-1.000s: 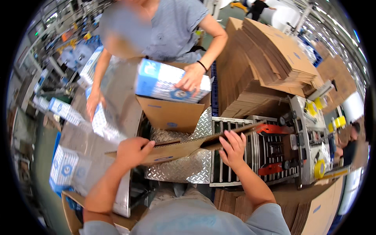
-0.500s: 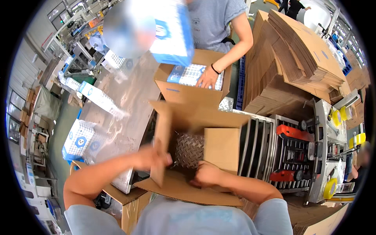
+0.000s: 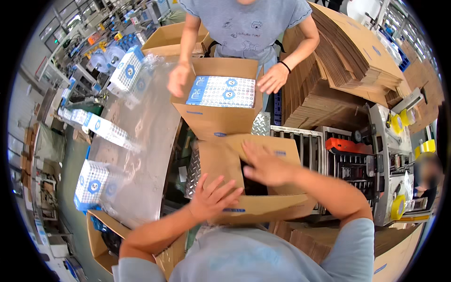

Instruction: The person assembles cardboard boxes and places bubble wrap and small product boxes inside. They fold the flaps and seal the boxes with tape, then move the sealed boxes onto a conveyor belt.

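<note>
A brown cardboard box [image 3: 263, 207] stands right in front of me, its flaps partly folded over a dark gap. My left hand [image 3: 213, 199] is spread over the box's near left corner, fingers apart and empty. Across the gap, my right hand [image 3: 268, 167] lies with stretched fingers on the far and right flaps, slightly blurred. Just beyond stands an open carton [image 3: 221, 123] holding white-and-blue patterned packs [image 3: 225, 92]. A co-worker's two hands hover at that carton's left and right sides, fingers apart.
A metal table [image 3: 136, 174] on the left carries several blue-and-white packs [image 3: 94, 183]. Flattened cardboard [image 3: 347, 61] is stacked at the far right. To the right, a roller conveyor [image 3: 307, 145] leads to a machine with a red part [image 3: 347, 146] and yellow tape rolls [image 3: 398, 207].
The box's flaps have folded inward, covering the metal plate seen through it before. My right hand moved from inside to the far flap. The co-worker's raised pack has left their hand.
</note>
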A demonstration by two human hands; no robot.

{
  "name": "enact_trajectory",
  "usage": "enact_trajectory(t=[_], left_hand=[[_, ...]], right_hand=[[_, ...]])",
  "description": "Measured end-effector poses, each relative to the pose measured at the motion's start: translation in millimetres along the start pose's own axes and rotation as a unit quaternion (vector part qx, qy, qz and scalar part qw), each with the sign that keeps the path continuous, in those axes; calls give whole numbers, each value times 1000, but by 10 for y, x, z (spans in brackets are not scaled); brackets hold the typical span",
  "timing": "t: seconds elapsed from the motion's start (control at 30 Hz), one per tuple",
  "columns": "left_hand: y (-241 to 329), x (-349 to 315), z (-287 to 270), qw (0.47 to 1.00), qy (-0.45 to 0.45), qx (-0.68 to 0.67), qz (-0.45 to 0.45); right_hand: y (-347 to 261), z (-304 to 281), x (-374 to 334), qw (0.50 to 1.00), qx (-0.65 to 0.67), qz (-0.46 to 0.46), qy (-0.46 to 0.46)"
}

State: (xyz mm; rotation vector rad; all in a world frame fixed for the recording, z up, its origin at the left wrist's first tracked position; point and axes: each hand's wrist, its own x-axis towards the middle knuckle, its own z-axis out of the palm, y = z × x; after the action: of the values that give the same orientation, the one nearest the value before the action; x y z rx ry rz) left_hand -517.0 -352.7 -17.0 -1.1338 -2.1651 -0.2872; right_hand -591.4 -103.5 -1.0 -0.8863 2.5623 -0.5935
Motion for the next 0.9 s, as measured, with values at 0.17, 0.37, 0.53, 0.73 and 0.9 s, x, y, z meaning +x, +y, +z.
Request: enact_trajectory(t=[0.17, 0.37, 0.53, 0.73, 0.9], left_hand=[[-2, -386, 244, 948, -204, -63, -237], [-140, -230, 160, 871, -352, -180, -290], [-876, -1039, -79, 882, -287, -178, -328], [-934, -797, -425, 885, -106, -273, -361], [-910, -976, -190, 417, -40, -620, -663]], right_hand=[[361, 61, -255, 980, 74, -60, -172], [542, 64, -281, 950, 263, -106, -132], [1691, 1368, -265, 800, 305, 360, 370], [1358, 2667, -947, 599, 601, 467, 246], [-40, -51, -1880, 666, 585, 174, 428]])
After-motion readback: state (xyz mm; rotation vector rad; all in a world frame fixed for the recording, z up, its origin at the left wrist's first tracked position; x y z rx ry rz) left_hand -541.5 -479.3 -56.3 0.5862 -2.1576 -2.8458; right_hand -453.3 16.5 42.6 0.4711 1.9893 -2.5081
